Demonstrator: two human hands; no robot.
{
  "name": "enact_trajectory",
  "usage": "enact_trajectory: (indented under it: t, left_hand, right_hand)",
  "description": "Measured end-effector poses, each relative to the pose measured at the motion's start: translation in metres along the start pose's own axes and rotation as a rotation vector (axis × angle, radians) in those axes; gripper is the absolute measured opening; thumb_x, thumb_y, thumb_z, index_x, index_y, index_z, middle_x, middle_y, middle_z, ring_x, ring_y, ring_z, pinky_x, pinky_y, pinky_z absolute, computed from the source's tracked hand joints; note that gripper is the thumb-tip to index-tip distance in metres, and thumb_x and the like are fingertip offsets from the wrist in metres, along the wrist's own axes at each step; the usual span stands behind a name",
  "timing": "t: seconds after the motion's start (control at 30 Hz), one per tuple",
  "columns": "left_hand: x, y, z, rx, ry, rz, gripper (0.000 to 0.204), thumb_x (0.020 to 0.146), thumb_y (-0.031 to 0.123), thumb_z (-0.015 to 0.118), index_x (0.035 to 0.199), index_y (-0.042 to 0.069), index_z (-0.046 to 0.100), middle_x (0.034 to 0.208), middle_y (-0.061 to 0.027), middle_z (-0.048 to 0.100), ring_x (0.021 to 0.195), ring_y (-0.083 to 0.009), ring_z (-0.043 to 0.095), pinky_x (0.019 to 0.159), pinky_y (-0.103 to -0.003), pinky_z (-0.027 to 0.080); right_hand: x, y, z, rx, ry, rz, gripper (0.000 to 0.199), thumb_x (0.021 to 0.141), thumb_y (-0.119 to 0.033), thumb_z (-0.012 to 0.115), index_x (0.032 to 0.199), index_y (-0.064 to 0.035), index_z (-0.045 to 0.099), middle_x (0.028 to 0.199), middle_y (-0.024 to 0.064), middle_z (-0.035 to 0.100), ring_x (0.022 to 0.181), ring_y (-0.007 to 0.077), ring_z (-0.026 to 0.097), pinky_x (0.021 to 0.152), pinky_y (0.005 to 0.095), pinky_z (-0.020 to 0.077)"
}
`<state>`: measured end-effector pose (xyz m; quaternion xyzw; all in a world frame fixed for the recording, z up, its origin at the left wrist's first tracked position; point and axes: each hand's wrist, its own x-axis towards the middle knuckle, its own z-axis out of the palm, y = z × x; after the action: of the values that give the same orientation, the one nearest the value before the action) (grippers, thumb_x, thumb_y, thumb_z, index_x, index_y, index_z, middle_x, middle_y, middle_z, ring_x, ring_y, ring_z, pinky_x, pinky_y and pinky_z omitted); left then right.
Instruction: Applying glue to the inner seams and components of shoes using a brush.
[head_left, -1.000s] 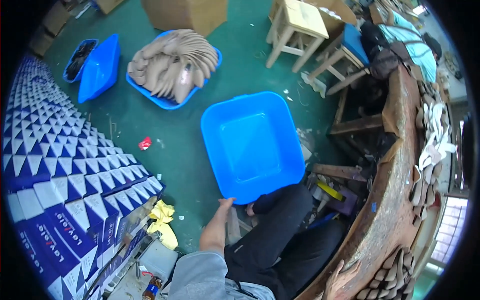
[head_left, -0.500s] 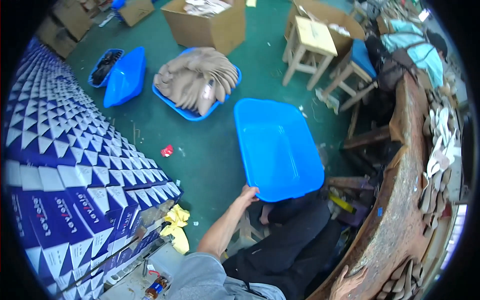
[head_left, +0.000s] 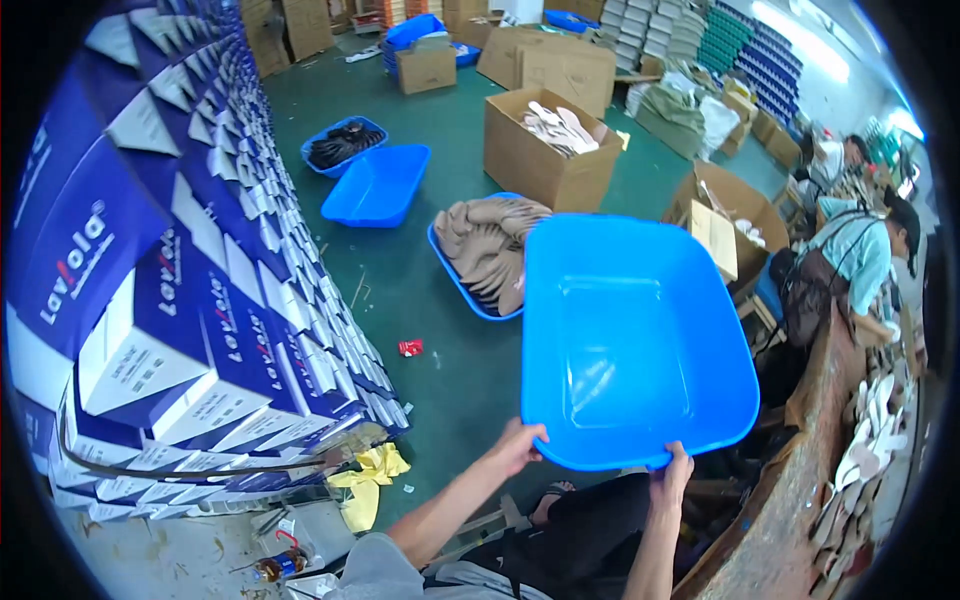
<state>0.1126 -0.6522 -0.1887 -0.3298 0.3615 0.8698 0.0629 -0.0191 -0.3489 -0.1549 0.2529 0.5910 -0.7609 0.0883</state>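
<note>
A large blue plastic tub hangs in front of me, its inside facing me and holding nothing. My left hand is closed on the rim at the tub's near left corner. On the same near edge, further right, my right hand grips the rim with its thumb on the inner side. Just past the tub's left side, another blue tub full of brown shoe insoles stands on the floor, partly hidden by the one I hold.
Stacked blue and white shoe boxes wall the left. A worn workbench with insoles runs along the right, where a co-worker sits. Beyond are cardboard boxes, another blue tub and a wooden stool.
My right hand has left the workbench and taken hold of the tub's near rim. The tub is now held in both hands, and the view has tipped up toward the room.
</note>
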Motion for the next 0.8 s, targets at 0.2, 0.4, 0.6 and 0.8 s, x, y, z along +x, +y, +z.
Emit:
enact_trajectory:
  t: [0.2,0.4,0.6,0.8]
  left_hand:
    - [-0.076,0.197,-0.028,-0.420,-0.088,0.841,0.063,0.109,0.048,0.063,0.158,0.011,0.048,0.166,-0.0215,0.046,0.147,-0.0424,0.056,0.118,-0.059,0.048]
    - [-0.089,0.143,-0.060,-0.379,0.180,0.899,0.076,0.111,0.036,0.061,0.174,0.012,0.026,0.173,-0.0200,0.036,0.145,-0.0403,0.059,0.117,-0.055,0.052]
    - [-0.089,0.027,-0.051,-0.035,0.289,0.489,0.060,0.104,0.017,0.066,0.161,0.007,0.050,0.156,-0.0157,0.060,0.134,-0.0317,0.068,0.109,-0.049,0.059]
    - [-0.104,-0.075,-0.066,1.191,0.518,0.770,0.077,0.093,0.034,0.077,0.160,0.007,0.052,0.164,-0.0283,0.047,0.150,-0.0484,0.046,0.127,-0.055,0.040]
  right_hand:
    - [-0.118,-0.093,0.271,-0.007,-0.945,-0.130,0.063,0.110,-0.026,0.069,0.163,-0.0004,0.049,0.161,0.0175,0.057,0.156,0.0294,0.047,0.122,0.0570,0.0473]
    - [-0.215,-0.106,0.315,-0.323,-1.226,-0.559,0.066,0.102,-0.017,0.081,0.158,0.0038,0.055,0.155,0.0194,0.065,0.143,0.0247,0.061,0.118,0.0394,0.0498]
    - [-0.043,-0.021,0.121,-0.638,-0.677,-0.546,0.050,0.100,-0.016,0.081,0.143,0.0050,0.066,0.135,0.0188,0.077,0.125,0.0229,0.073,0.106,0.0370,0.0580]
    - [-0.018,0.108,-0.131,-1.706,-0.368,-0.627,0.094,0.077,-0.052,0.085,0.155,-0.0060,0.061,0.176,0.0278,0.032,0.167,0.0482,0.019,0.130,0.0731,0.0161]
